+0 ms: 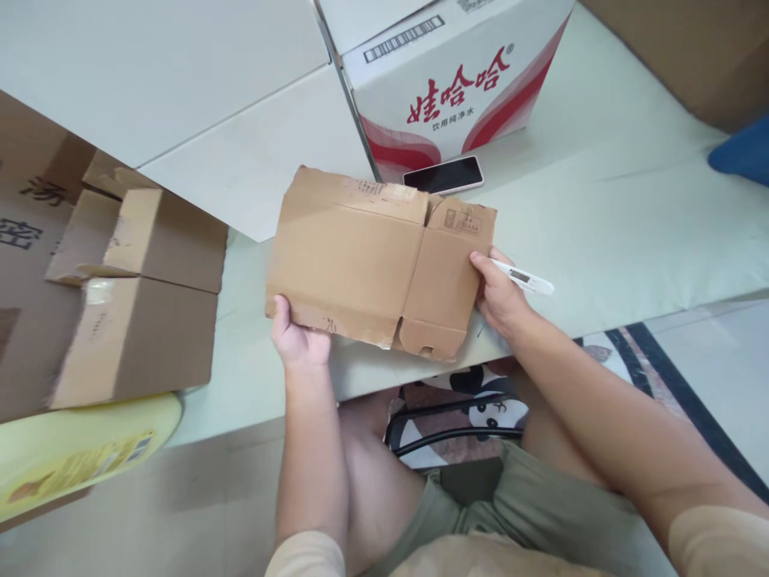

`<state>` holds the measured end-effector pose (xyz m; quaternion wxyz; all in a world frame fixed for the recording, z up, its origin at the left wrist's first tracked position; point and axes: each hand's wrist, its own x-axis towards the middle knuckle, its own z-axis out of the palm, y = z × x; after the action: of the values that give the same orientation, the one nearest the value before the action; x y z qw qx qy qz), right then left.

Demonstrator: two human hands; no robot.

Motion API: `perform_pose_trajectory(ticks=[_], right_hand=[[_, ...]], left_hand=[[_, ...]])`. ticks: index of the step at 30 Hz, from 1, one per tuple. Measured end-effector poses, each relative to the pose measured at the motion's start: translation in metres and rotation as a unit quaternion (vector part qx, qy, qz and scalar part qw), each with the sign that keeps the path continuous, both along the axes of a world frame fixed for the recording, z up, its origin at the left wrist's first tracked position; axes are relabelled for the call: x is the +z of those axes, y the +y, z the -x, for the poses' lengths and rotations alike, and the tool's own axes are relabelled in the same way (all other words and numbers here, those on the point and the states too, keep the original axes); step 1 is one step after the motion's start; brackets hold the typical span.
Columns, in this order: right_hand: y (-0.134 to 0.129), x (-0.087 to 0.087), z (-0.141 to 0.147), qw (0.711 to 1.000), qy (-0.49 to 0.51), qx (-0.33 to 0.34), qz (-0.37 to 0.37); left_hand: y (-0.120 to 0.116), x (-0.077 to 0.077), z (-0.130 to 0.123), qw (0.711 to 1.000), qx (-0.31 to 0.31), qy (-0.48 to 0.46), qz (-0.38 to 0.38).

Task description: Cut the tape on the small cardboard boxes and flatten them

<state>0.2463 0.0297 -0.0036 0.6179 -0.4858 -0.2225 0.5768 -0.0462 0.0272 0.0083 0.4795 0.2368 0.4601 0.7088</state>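
A flattened brown cardboard box (348, 256) is held up over the pale green table surface (601, 200), tilted slightly down to the right. My left hand (298, 336) grips its lower left edge, thumb on the face and fingers behind. At the right edge my right hand (500, 292) pinches the cardboard with the thumb in front. A white digital thermometer-like stick (524, 279) with a small dark display juts out to the right from behind that hand; how it is held is partly hidden. Behind the cardboard's top edge lies a phone (444, 175) with a dark screen.
A white and red carton (456, 104) stands at the back, beside white panels (240, 136). Open brown cardboard boxes (162, 320) fill the left, above a yellow container (90, 449). At the far right are a blue object (743, 152) and another brown box (697, 56).
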Motion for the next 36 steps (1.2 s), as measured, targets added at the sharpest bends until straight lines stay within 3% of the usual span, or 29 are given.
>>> perform_pose_trajectory(ticks=[8, 18, 36], right_hand=[[0.001, 0.0, 0.004, 1.0, 0.019, -0.007, -0.003], [0.005, -0.019, 0.003, 0.999, 0.024, -0.009, -0.026], [0.004, -0.021, 0.005, 0.999, 0.032, 0.011, -0.027]], left_hand=[[0.0, 0.0, 0.001, 1.0, -0.005, -0.012, 0.003], [-0.001, 0.005, 0.0, 0.999, 0.006, -0.034, 0.012], [-0.003, 0.006, -0.003, 1.0, 0.016, 0.009, -0.018]])
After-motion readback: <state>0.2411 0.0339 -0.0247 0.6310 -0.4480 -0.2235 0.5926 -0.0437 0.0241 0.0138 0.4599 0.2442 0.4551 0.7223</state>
